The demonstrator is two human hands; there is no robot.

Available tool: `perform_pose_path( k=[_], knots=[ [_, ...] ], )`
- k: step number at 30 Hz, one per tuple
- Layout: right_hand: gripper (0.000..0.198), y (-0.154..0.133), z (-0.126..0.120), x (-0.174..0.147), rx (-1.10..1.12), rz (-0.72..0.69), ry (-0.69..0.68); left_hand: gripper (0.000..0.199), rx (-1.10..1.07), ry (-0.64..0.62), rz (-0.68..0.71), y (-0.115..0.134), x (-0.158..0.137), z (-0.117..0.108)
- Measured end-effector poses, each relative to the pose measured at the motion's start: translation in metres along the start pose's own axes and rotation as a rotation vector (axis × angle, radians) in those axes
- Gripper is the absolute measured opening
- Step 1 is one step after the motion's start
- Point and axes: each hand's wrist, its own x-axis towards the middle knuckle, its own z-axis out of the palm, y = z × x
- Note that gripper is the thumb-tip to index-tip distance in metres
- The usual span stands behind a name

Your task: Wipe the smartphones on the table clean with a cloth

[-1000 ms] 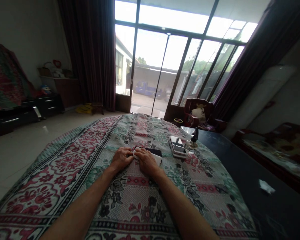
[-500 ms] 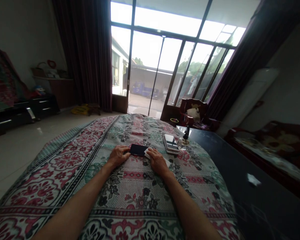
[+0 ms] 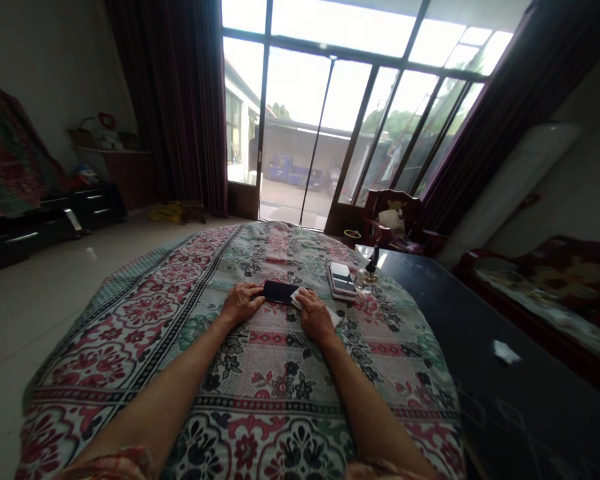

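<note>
A dark smartphone [image 3: 279, 292] lies flat, long side across, on the patterned tablecloth [image 3: 275, 360]. My left hand [image 3: 242, 303] grips its left end between thumb and fingers. At the phone's right end, my right hand [image 3: 314, 316] presses a white tissue [image 3: 334, 316] onto the glass, its fingers closed over the tissue. Part of the tissue sticks out to the right from under that hand. Right of my right hand rests a stack of phone-like devices [image 3: 342, 280], the top one with a shiny face.
Beside the stack stands a small glass bottle with a black top [image 3: 370, 267]. A dark table [image 3: 460, 333] adjoins on the right, with a crumpled white tissue [image 3: 506, 351] on it. Farther off are a wooden chair [image 3: 393, 217], a wooden sofa [image 3: 550, 280] and glass doors [image 3: 300, 147].
The head view has shifted slightly. Both hands stay at the phone, the left on its left end and the right with the tissue on its right end.
</note>
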Motion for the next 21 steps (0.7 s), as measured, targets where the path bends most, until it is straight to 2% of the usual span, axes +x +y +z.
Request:
perform_pose_path(
  k=[11, 21],
  knots=[
    [0.046, 0.011, 0.010, 0.004, 0.053, 0.047, 0.124, 0.026, 0.031, -0.022, 0.011, -0.003, 0.001, 0.004],
    [0.044, 0.009, 0.008, 0.004, 0.048, 0.049, 0.130, 0.025, 0.036, -0.001, 0.032, -0.002, -0.001, 0.003]
  ],
)
